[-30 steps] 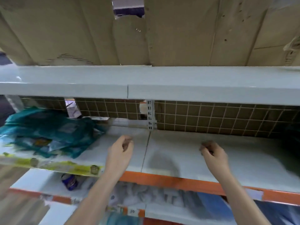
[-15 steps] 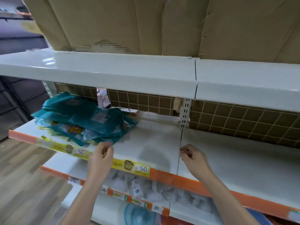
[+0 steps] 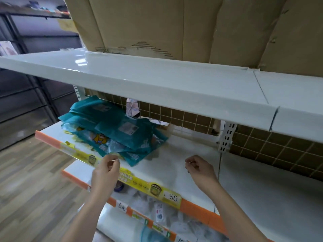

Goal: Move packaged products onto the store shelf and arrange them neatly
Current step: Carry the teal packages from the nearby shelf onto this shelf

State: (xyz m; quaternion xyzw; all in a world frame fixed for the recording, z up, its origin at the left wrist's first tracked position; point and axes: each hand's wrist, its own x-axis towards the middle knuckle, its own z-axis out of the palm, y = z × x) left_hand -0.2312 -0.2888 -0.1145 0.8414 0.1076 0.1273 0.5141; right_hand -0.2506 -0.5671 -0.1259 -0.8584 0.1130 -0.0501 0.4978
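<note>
Step in hand: reaching toward the pile of teal packages [image 3: 113, 130], judged as the start of tidying (nothing gripped yet).

Teal packages: lying in a loose, crooked heap on the left part of the middle shelf [image 3: 183, 154], some overlapping, one corner hanging toward the front edge; not arranged neatly.

Left hand [image 3: 104, 173]: raised in front of the shelf edge, just beside the lowest package of the heap; fingers curled, thumb and forefinger close together near a thin clear edge. Cannot tell if pinching that edge or only near it (blur at the fingertips).

Right hand [image 3: 199, 169]: hovering over the bare white shelf surface, well apart from the heap; fingers loosely curled inward, holding nothing visible.

Shelf front: yellow price strip [image 3: 139, 182] with a tag reading 50, on an orange rail; partly covered by the left wrist.

Around: cardboard boxes [image 3: 157, 25] standing on the upper shelf [image 3: 157, 81]; brown grid back panel [image 3: 262, 145] behind; more pale packets on the lower shelf [image 3: 157, 210], hard to identify.

Next move, as judgement: taking hold of the heap from both sides, so the right hand needs to travel left; then squaring the packs into one stack, pushed back from the edge.

Risk: soft slippery bags sliding off the front (likely if pulled by one corner).
</note>
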